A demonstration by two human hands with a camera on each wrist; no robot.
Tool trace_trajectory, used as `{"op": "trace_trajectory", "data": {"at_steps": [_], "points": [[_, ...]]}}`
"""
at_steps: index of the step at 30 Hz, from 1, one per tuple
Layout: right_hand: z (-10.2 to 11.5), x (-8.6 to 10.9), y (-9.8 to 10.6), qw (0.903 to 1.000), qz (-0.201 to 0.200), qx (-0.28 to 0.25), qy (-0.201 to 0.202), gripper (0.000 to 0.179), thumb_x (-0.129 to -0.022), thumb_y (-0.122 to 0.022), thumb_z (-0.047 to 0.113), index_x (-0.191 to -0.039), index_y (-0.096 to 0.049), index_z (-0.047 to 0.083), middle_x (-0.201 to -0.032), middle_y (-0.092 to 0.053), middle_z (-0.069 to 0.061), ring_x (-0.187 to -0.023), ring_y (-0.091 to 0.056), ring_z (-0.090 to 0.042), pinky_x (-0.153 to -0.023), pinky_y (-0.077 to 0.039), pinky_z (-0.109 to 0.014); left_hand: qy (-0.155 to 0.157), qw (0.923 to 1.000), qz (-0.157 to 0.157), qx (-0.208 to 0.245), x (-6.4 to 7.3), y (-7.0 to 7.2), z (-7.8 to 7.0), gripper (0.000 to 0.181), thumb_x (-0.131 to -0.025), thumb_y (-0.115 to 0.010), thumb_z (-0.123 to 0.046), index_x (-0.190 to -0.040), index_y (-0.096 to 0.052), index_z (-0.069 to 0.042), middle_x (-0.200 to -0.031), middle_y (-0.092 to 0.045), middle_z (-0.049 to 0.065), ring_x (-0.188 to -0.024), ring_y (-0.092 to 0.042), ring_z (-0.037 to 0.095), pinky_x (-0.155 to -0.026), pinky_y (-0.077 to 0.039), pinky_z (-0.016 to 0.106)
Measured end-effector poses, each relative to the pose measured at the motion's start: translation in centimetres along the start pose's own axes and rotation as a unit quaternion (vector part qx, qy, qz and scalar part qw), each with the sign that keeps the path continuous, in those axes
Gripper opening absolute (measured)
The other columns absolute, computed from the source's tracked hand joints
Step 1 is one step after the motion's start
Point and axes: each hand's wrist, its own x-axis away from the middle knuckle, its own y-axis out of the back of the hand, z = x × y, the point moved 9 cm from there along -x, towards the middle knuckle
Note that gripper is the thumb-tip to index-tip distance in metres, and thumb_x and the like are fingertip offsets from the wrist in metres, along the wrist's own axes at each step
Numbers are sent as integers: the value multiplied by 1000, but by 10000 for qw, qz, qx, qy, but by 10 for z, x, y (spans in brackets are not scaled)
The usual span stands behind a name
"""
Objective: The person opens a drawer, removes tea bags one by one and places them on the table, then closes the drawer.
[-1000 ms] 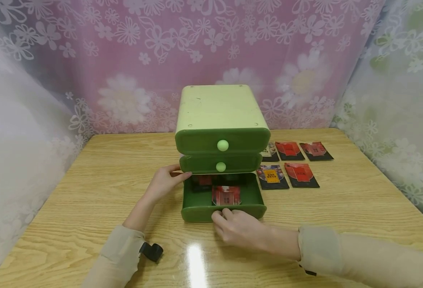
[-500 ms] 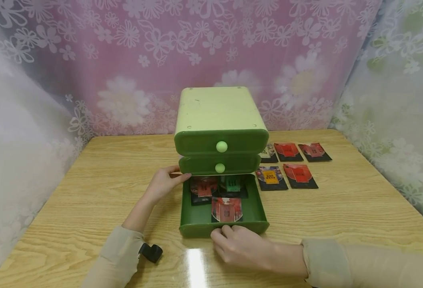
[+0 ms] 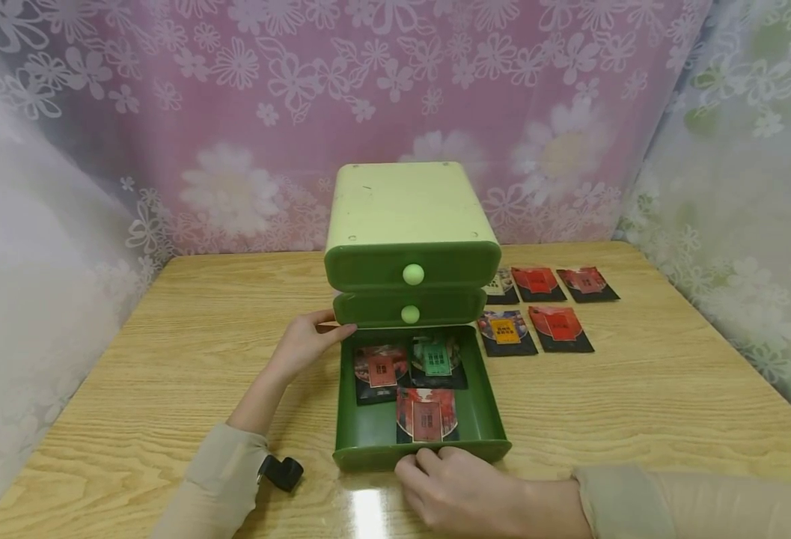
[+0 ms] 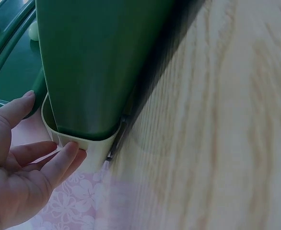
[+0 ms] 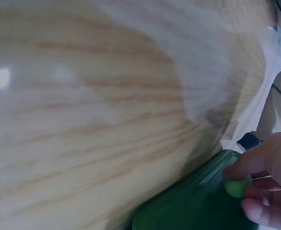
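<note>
A chest of drawers [image 3: 405, 202] with a pale yellow-green case and dark green fronts stands mid-table. Its bottom drawer [image 3: 368, 430] is pulled far out, with three tea sachets inside: a red one [image 3: 382, 370], a green-labelled one [image 3: 438, 361] and another red one [image 3: 426, 414] near the front. My right hand [image 3: 462, 486] pinches the drawer's round green knob [image 5: 236, 188] between thumb and fingers. On the left side, my left hand [image 3: 304, 344] rests its fingertips [image 4: 72, 146] against the case wall, the thumb by the middle drawer's edge [image 4: 37, 108].
Several more sachets lie flat right of the chest, among them an orange-labelled one [image 3: 507, 333] and a red one [image 3: 561, 329]; one at the back is partly hidden by the chest. The wooden table [image 3: 233, 299] meets floral curtains behind.
The right hand has drawn the bottom drawer toward the person, bringing the two rear sachets into full view. The left hand stays at the chest's side.
</note>
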Motion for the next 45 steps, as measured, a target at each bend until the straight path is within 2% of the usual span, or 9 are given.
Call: {"op": "trace_trajectory", "data": {"at_steps": [6, 11, 18, 22, 28, 32, 36, 41, 45], "points": [[2, 1, 1, 9996, 245, 102, 48, 57, -95, -13, 0, -84, -66, 17, -83, -50, -1, -51, -44, -9, -40, -36, -20, 2, 10000, -37, -28, 0, 1, 0, 64, -84, -64, -45, -131, -51, -4, -124, -56, 17, -112, -55, 30, -89, -45, 46], [-16, 1, 15, 9964, -446, -659, -287, 47, -99, -22, 4, -86, -65, 15, -83, -55, 2, -58, -52, -7, -46, -40, -13, 20, 10000, -31, -22, 0, 1, 0, 64, -84, -64, -45, -131, -51, -4, -124, -57, 16, -112, -55, 30, -89, -45, 46], [-96, 14, 14, 9532, -1315, -2067, -1774, 7, -79, -69, 10, -85, -68, 12, -80, -60, 4, -67, -58, -7, -51, -43, -13, -19, 9999, -43, -99, -1, 2, -2, 62, -85, -63, -44, -131, -52, -5, -125, -56, 16, -113, -55, 30, -90, -45, 46], [-127, 22, -14, 9338, -233, -2854, -2145, 17, -73, -75, 7, -88, -69, 12, -81, -60, 3, -65, -56, -7, -50, -41, -16, -60, 9999, -45, -122, -2, 2, -3, 60, -85, -63, -44, -129, -54, -5, -124, -57, 15, -113, -55, 30, -90, -44, 46], [-144, 29, -58, 8554, 1544, -4249, -2527, 16, -82, -69, 12, -97, -70, 6, -89, -64, -2, -68, -54, -8, -59, -45, -21, -61, 9999, -23, -76, -2, 2, -2, 61, -85, -63, -45, -130, -53, -5, -126, -56, 15, -114, -54, 30, -90, -44, 46], [-143, 28, -80, 8230, 2318, -4458, -2650, 24, -81, -71, 19, -101, -69, 5, -91, -65, -4, -76, -58, -12, -66, -48, -27, -66, 10000, -4, -52, -2, 2, -2, 61, -85, -63, -44, -130, -53, -5, -126, -56, 15, -114, -54, 30, -91, -44, 46], [-135, 27, -99, 8028, 2933, -4370, -2802, 26, -80, -73, 29, -86, -66, 5, -68, -52, 6, -59, -46, -8, -54, -39, -23, -86, 9999, 7, -62, -2, 1, -2, 61, -85, -63, -44, -130, -53, -4, -126, -56, 15, -113, -54, 29, -91, -44, 46], [-124, 26, -111, 8013, 3329, -4095, -2818, 42, -78, -74, 35, -62, -41, 14, -55, -23, 6, -49, -22, -8, -47, -18, -24, -30, 10000, 0, -72, -1, 0, -1, 61, -85, -63, -44, -130, -53, -4, -125, -56, 15, -113, -54, 29, -90, -45, 46], [-122, 29, -117, 7933, 3633, -3888, -2958, 31, -77, -75, 35, -71, -53, 14, -59, -40, 6, -51, -36, -9, -47, -25, -23, -13, 10000, -8, -71, -1, 0, -1, 61, -85, -63, -45, -130, -53, -4, -126, -56, 15, -113, -54, 29, -90, -45, 46]]}}
